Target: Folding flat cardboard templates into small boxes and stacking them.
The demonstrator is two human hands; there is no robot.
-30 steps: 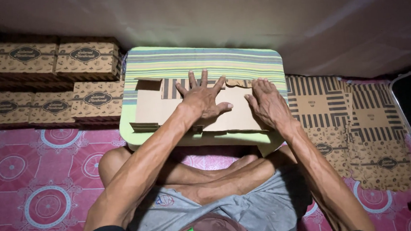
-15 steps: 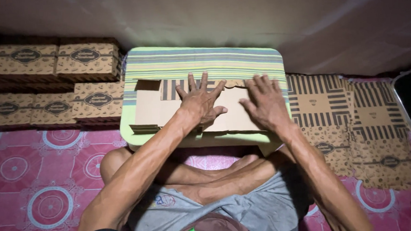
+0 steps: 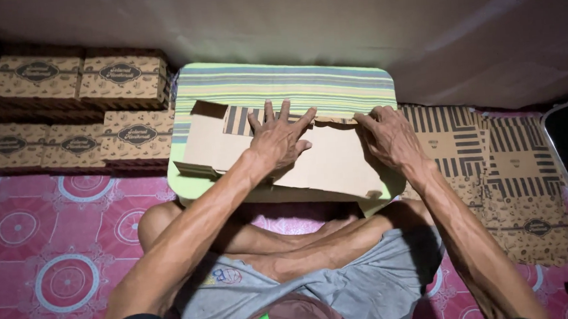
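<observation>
Flat brown die-cut cardboard box blank (image 3: 310,164) lies on the small green striped tabletop (image 3: 292,83), near edge overhanging toward the lap. Left hand (image 3: 279,140) pressed flat on it, fingers spread, gripping nothing; right hand (image 3: 388,137) fingertips curled on the top-edge flap, pressing rather than pinching. Looks light, thin, stiff along panels, bends at creases; best held by edges. Assembled brown printed boxes (image 3: 121,81) stacked left, contents hidden; flat striped blanks (image 3: 488,167) piled right.
</observation>
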